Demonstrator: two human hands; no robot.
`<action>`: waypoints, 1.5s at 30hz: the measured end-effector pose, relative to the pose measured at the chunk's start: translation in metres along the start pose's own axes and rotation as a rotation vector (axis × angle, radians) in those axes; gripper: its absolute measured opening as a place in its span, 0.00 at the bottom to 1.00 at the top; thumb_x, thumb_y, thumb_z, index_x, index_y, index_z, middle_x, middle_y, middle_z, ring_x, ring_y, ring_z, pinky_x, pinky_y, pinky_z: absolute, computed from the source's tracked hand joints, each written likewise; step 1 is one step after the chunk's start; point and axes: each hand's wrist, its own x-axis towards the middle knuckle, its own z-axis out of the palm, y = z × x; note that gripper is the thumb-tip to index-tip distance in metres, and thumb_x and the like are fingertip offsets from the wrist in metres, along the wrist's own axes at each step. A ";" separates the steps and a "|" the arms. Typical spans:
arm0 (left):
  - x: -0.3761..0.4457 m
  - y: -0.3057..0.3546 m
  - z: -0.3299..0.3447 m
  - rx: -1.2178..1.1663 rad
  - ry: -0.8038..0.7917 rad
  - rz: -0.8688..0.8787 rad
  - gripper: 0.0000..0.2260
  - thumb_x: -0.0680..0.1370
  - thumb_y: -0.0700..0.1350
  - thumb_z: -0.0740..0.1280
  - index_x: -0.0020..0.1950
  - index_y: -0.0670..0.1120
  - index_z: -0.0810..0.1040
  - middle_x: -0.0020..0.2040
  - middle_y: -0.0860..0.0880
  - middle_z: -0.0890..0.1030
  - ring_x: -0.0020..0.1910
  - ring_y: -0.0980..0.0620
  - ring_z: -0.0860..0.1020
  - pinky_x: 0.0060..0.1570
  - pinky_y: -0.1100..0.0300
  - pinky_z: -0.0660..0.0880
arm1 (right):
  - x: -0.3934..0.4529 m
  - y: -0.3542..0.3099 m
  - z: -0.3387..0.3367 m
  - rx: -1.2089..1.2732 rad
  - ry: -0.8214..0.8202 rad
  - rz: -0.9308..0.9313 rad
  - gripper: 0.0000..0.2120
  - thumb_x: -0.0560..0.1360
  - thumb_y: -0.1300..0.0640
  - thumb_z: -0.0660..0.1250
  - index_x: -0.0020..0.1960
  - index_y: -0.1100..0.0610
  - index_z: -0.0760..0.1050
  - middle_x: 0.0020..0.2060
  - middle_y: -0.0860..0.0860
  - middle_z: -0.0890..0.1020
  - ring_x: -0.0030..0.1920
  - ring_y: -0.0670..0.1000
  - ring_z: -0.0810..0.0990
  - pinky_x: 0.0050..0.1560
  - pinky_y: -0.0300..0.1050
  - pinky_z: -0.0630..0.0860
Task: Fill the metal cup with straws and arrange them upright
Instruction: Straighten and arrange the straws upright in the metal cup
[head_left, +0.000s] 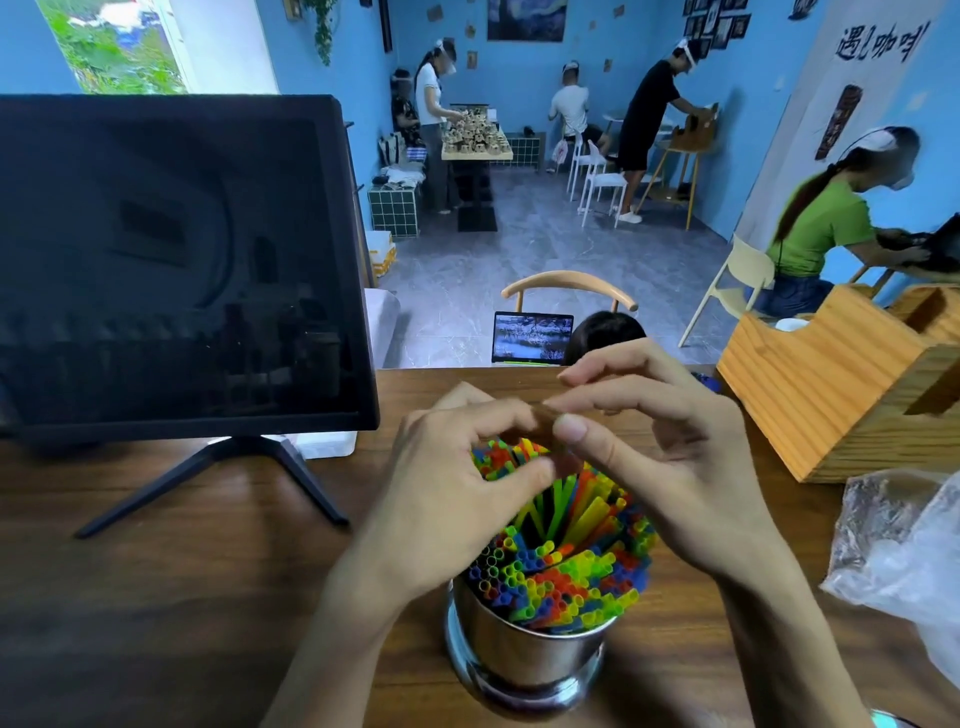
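A shiny metal cup (524, 654) stands on the wooden table (182, 597) near the front edge. It is packed with colourful straws (566, 566) in red, blue, green, yellow and black; the nearer ones stand low, while the far ones rise taller and lean away. My left hand (447, 499) curls round the tall far straws from the left, thumb and fingers at their tops. From the right, my right hand (670, 457) meets it above the straws, thumb and forefinger pinching at the same tips. What the fingertips hold is partly hidden.
A dark monitor (176, 260) on a black stand fills the table's left. A wooden organiser box (831, 384) sits at the right, with a crumpled clear plastic bag (904, 540) in front of it. Beyond the table are a chair, a laptop and several people.
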 end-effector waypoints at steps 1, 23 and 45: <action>0.001 0.003 0.001 -0.092 0.026 0.015 0.07 0.74 0.53 0.75 0.51 0.62 0.83 0.47 0.60 0.83 0.50 0.56 0.82 0.49 0.55 0.78 | 0.000 0.001 0.000 0.029 -0.025 0.021 0.12 0.76 0.53 0.73 0.59 0.51 0.83 0.52 0.50 0.83 0.55 0.54 0.82 0.52 0.50 0.77; 0.009 0.002 -0.012 -0.507 0.399 -0.086 0.07 0.71 0.48 0.74 0.47 0.51 0.86 0.40 0.49 0.87 0.40 0.54 0.85 0.39 0.67 0.77 | 0.008 0.024 -0.035 0.707 0.114 0.391 0.20 0.63 0.38 0.81 0.45 0.52 0.87 0.36 0.52 0.87 0.34 0.49 0.86 0.31 0.36 0.77; 0.009 -0.017 -0.007 0.198 -0.226 -0.137 0.07 0.79 0.56 0.67 0.54 0.63 0.84 0.48 0.62 0.76 0.53 0.61 0.74 0.53 0.58 0.70 | 0.000 0.034 -0.003 -0.109 -0.145 0.152 0.14 0.77 0.43 0.69 0.43 0.51 0.87 0.42 0.46 0.85 0.46 0.52 0.83 0.44 0.53 0.79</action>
